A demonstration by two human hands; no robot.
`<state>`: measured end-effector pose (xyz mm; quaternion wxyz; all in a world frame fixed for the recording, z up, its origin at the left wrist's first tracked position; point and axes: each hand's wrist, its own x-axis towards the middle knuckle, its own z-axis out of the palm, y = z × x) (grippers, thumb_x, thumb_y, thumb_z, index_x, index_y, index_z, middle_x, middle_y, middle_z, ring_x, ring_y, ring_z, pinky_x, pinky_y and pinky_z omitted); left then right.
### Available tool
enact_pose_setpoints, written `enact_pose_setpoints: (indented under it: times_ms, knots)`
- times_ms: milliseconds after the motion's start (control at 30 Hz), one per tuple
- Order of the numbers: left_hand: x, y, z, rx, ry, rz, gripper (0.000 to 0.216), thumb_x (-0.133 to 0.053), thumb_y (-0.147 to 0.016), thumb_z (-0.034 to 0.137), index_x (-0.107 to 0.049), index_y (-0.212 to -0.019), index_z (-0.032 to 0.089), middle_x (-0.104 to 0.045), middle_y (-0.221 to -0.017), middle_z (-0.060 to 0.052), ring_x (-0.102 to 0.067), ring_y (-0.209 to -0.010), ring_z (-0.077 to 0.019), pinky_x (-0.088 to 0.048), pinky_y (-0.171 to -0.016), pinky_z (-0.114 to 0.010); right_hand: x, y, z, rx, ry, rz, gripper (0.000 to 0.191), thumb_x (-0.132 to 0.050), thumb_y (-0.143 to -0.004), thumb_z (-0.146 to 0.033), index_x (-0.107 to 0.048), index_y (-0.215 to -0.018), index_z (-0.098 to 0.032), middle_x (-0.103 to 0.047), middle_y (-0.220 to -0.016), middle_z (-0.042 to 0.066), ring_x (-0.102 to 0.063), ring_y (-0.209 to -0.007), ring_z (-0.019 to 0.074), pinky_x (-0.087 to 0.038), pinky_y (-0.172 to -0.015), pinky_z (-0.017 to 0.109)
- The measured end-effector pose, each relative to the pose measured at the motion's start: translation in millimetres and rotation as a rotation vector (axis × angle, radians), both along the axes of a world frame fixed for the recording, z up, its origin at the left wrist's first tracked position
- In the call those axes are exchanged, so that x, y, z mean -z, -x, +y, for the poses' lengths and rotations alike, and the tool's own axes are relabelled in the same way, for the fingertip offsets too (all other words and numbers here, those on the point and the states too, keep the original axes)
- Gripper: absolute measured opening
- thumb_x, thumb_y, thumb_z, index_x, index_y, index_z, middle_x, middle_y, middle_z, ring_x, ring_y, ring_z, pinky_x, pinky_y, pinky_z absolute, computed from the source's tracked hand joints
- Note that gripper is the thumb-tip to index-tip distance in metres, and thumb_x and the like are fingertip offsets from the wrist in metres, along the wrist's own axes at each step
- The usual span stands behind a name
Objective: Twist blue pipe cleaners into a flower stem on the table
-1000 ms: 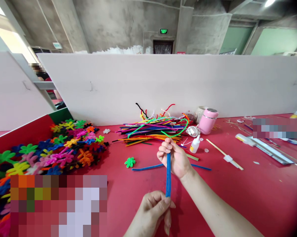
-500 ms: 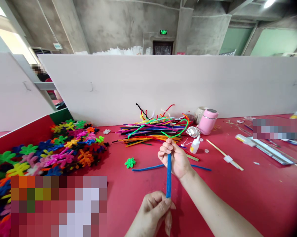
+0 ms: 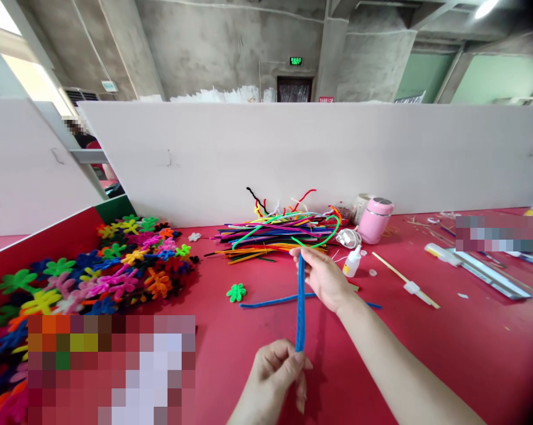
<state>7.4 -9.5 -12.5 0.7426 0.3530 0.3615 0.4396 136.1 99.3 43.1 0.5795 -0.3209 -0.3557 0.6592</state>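
Note:
Several blue pipe cleaners (image 3: 300, 301) stand nearly upright as a flat strip between my two hands. My left hand (image 3: 281, 369) is closed, pinching the strip's lower end between thumb and fingers. Around the upper end, the thumb and fingers of my right hand (image 3: 323, 274) are closed too. Behind the strip, another blue pipe cleaner (image 3: 270, 301) lies across the red table, partly covered by my right hand and wrist. To its left rests a green pipe-cleaner flower (image 3: 236, 293).
A heap of coloured pipe cleaners (image 3: 279, 233) lies by the white partition (image 3: 248, 159). Right of it stand a pink flask (image 3: 376, 221) and a glue bottle (image 3: 352, 262). A wooden stick (image 3: 399, 274) and glue gun (image 3: 441, 252) lie rightward; a flower-filled red box (image 3: 40, 242) is left.
My right hand's fingers have shifted at the strip's top, so more of its upper end shows. My left hand keeps its pinch below. The view has moved slightly.

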Motion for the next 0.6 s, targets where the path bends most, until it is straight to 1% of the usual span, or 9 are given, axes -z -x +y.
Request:
enact_pose_setpoints:
  times_ms: [67, 133, 233, 333, 433, 533, 600]
  knots:
    - [0.7, 0, -1, -0.009, -0.007, 0.03, 0.029, -0.064, -0.063, 0.04, -0.056, -0.055, 0.012, -0.051, -0.035, 0.003, -0.042, -0.03, -0.0057, -0.03, -0.033, -0.017, -0.3, -7, 3, 0.043, -0.009, -0.098, 0.013, -0.065, -0.066, -0.029, -0.067, -0.07, -0.017, -0.047, -0.049, -0.006, -0.039, -0.047, 0.0054, -0.029, -0.047, 0.018]
    - [2.3, 0, -2, -0.005, -0.016, 0.049, 0.032, -0.066, -0.059, 0.042, -0.054, -0.053, 0.013, -0.05, -0.034, 0.003, -0.041, -0.029, -0.0059, -0.03, -0.032, -0.017, -1.4, -14, 4, 0.058, -0.015, -0.179, 0.015, -0.064, -0.066, -0.031, -0.067, -0.069, -0.016, -0.044, -0.047, -0.007, -0.035, -0.045, 0.0044, -0.027, -0.045, 0.018]
    - [4.3, -3, -5, 0.0, -0.014, 0.054, 0.034, -0.068, -0.053, 0.044, -0.052, -0.051, 0.014, -0.047, -0.032, 0.004, -0.039, -0.026, -0.0059, -0.028, -0.03, -0.017, -2.8, -22, 1, 0.036, -0.022, -0.282, 0.018, -0.064, -0.066, -0.032, -0.067, -0.07, -0.015, -0.045, -0.049, -0.006, -0.034, -0.044, 0.0042, -0.025, -0.043, 0.018]
    - [1.0, -4, -7, -0.011, 0.007, 0.054, 0.031, -0.069, -0.052, 0.04, -0.051, -0.05, 0.015, -0.048, -0.034, 0.004, -0.038, -0.026, -0.0061, -0.027, -0.03, -0.018, -3.0, -28, -4, 0.008, -0.031, -0.363, 0.019, -0.065, -0.065, -0.032, -0.066, -0.069, -0.014, -0.046, -0.047, -0.005, -0.035, -0.042, 0.0047, -0.023, -0.041, 0.019]
    - [-7.0, -2, -6, -0.019, -0.004, 0.064, 0.026, -0.066, -0.057, 0.035, -0.052, -0.051, 0.015, -0.047, -0.036, 0.004, -0.038, -0.029, -0.0055, -0.027, -0.032, -0.017, -2.6, -35, -7, 0.026, -0.04, -0.396, 0.018, -0.065, -0.065, -0.032, -0.066, -0.066, -0.013, -0.046, -0.046, -0.005, -0.036, -0.043, 0.0049, -0.023, -0.042, 0.02]
    - [-13.8, 1, -5, -0.025, -0.046, 0.1, 0.025, -0.059, -0.065, 0.033, -0.053, -0.052, 0.013, -0.045, -0.036, 0.004, -0.036, -0.03, -0.0047, -0.025, -0.035, -0.018, -1.3, -43, -7, 0.059, -0.039, -0.381, 0.018, -0.065, -0.065, -0.033, -0.065, -0.067, -0.015, -0.045, -0.047, -0.006, -0.035, -0.044, 0.0049, -0.023, -0.042, 0.02]
    - [-15.7, 2, -5, -0.023, -0.06, 0.122, 0.025, -0.058, -0.067, 0.033, -0.054, -0.052, 0.013, -0.045, -0.036, 0.004, -0.036, -0.031, -0.0049, -0.025, -0.037, -0.018, 0.7, -46, -7, 0.062, -0.031, -0.359, 0.019, -0.064, -0.065, -0.034, -0.064, -0.067, -0.015, -0.045, -0.047, -0.006, -0.034, -0.043, 0.0048, -0.023, -0.042, 0.02]
